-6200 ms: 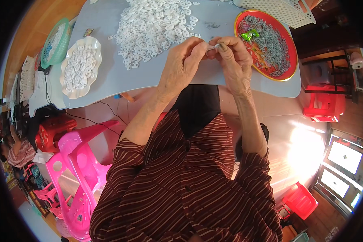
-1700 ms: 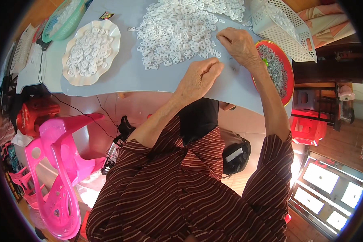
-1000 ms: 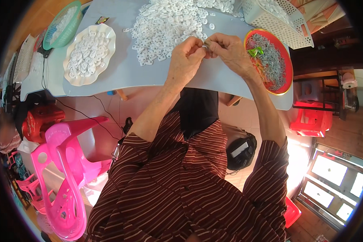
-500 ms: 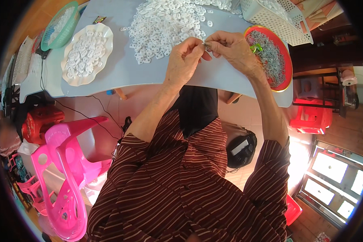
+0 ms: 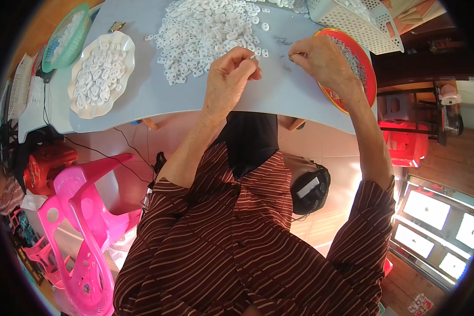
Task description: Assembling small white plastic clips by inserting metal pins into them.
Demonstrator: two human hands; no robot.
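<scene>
My left hand (image 5: 230, 78) is closed in a pinch over the table, with the edge of a small white plastic piece (image 5: 255, 55) at its fingertips. My right hand (image 5: 324, 60) is apart from it, its fingers pressed together low over the tabletop; whatever they hold is hidden. A few thin metal pieces (image 5: 283, 40) lie loose beside those fingers. Just behind my left hand spreads a large heap of white plastic pieces (image 5: 203, 37), small and flat with holes. Partly under my right wrist stands a red round tray (image 5: 370, 73) of thin silvery metal pieces.
A white scalloped dish (image 5: 129, 68) full of white pieces stands on the grey-blue table (image 5: 147, 89). Farther left is a green basket (image 5: 81, 34); at the back right, a white perforated basket (image 5: 347, 26). A pink plastic chair (image 5: 92, 205) stands on the floor at left.
My hands were together at the fingertips and have parted. The right moved right, toward the red tray; loose metal pieces it had covered now show. The whole view shifted slightly.
</scene>
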